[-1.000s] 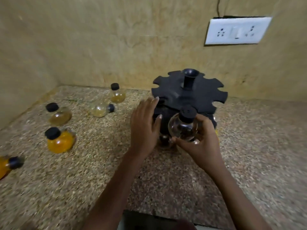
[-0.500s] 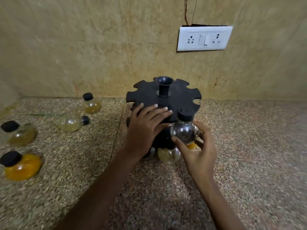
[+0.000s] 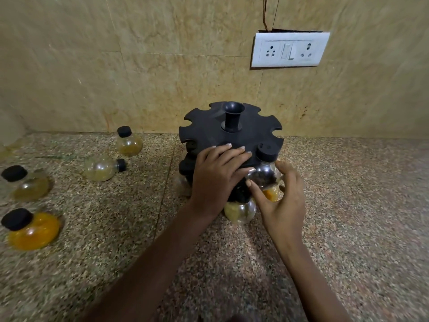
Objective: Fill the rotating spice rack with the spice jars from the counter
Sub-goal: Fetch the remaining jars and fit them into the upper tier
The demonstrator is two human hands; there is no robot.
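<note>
The right hand (image 3: 282, 201) is being curled loosely around a round clear glass jar of dark spice with a black cap (image 3: 265, 169), seated in a near-right slot of the black notched rotating rack (image 3: 232, 135). The left hand (image 3: 216, 175) is being laid flat, fingers spread, on the rack's top disc. Four more black-capped glass jars (image 3: 31, 228) are lying well left on the speckled granite bench (image 3: 348, 217).

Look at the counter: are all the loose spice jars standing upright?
No: one jar lies on its side, cap pointing right, while the others left of the rack stand upright.
</note>
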